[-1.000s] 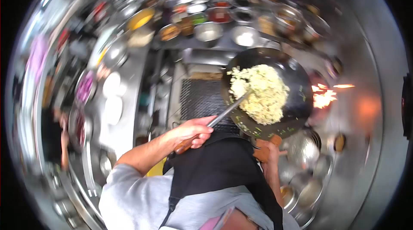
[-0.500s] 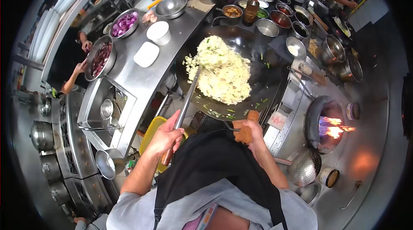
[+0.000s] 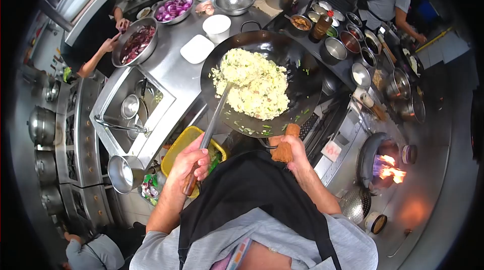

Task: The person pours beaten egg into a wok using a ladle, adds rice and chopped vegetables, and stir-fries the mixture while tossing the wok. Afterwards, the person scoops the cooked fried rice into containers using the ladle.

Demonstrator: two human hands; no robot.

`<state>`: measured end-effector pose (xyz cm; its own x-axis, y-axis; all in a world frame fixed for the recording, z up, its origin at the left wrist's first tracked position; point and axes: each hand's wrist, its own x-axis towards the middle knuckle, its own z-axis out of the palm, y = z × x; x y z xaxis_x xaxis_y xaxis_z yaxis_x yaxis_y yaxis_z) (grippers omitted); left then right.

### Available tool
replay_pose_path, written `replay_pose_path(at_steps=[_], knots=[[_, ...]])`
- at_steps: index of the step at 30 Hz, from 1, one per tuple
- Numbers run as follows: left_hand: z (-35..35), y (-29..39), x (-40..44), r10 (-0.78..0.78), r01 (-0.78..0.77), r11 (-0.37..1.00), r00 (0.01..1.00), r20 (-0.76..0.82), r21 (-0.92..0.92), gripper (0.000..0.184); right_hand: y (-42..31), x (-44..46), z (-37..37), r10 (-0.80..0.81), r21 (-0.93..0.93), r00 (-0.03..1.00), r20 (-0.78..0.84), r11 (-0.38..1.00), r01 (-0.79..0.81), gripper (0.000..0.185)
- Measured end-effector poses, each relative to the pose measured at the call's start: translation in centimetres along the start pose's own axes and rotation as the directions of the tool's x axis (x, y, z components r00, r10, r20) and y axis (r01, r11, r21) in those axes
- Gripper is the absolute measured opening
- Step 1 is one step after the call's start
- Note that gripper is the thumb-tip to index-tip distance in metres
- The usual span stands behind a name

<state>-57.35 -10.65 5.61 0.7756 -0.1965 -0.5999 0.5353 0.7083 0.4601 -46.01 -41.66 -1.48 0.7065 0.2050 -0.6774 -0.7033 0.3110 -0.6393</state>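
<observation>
My left hand (image 3: 190,163) is wrapped round the wooden end of a long metal-shafted ladle (image 3: 216,113), whose head lies in a heap of yellow-white fried rice (image 3: 259,86). The rice, flecked with green, fills the left and middle of a large dark wok (image 3: 307,86). My right hand (image 3: 297,151) grips a brown cloth (image 3: 282,155) around the wok's near handle. The wok's far side overlaps the edge of the steel counter (image 3: 176,78), beside a white square container (image 3: 197,49) and a white round tub (image 3: 217,27).
A burner flame (image 3: 390,169) burns at the right. Bowls of onions (image 3: 174,9) and dark red pieces (image 3: 136,45) stand at the upper left, by a co-worker's hands. A sink (image 3: 132,113) and yellow bin (image 3: 184,144) lie left. Another person (image 3: 385,2) stands upper right.
The wok with the rice has been carried left, away from the flame, to the counter. Both hands kept their holds, and the view has turned toward the counter.
</observation>
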Motion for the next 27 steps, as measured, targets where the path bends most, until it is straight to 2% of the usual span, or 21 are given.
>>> replay_pose_path(at_steps=[9,10,13,16,19,21,22,24,26,27], knots=[[3.5,7.4,4.7,0.168,-0.17,0.985,0.983,-0.075,-0.034,0.063,-6.8,6.5,1.3,0.033,-0.036,0.997,0.075,0.999,-0.03,0.032],[3.8,8.3,5.5,0.191,-0.195,0.98,0.977,-0.097,-0.032,0.056,-7.2,7.4,1.0,0.038,-0.027,0.997,0.071,0.999,-0.036,0.032],[4.8,11.4,8.1,0.267,-0.265,0.964,0.956,-0.121,0.033,0.063,-7.8,10.2,-0.5,0.044,-0.01,0.997,0.058,0.999,-0.043,0.034],[5.3,14.0,11.6,0.33,-0.282,0.932,0.921,-0.208,0.23,0.064,-8.4,11.4,-1.5,0.008,-0.001,0.999,0.031,1.0,-0.008,0.034],[4.4,15.1,17.2,0.423,-0.152,0.777,0.845,-0.329,0.611,0.067,-9.3,11.4,-2.1,-0.036,0.011,0.999,0.005,0.999,0.036,0.031],[1.7,14.4,22.0,0.546,-0.022,0.498,0.785,-0.293,0.867,0.071,-9.8,11.2,-2.9,-0.003,0.008,1.0,0.017,1.0,0.003,0.03],[2.0,14.2,23.1,0.569,0.086,0.388,0.761,-0.311,0.918,0.07,-9.7,11.3,-3.4,-0.014,0.012,1.0,0.004,1.0,0.014,0.03],[2.6,14.2,23.7,0.594,0.117,0.339,0.743,-0.308,0.934,0.068,-9.4,11.6,-4.5,-0.038,0.022,0.999,-0.024,0.999,0.039,0.029],[2.3,14.0,24.0,0.608,0.139,0.318,0.729,-0.315,0.938,0.067,-9.5,11.4,-5.3,0.004,0.048,1.0,-0.027,0.999,-0.002,0.031],[0.8,13.5,24.4,0.678,0.136,0.199,0.696,-0.237,0.97,0.067,-9.5,11.2,-5.4,0.023,0.061,0.999,-0.026,0.998,-0.022,0.033]])
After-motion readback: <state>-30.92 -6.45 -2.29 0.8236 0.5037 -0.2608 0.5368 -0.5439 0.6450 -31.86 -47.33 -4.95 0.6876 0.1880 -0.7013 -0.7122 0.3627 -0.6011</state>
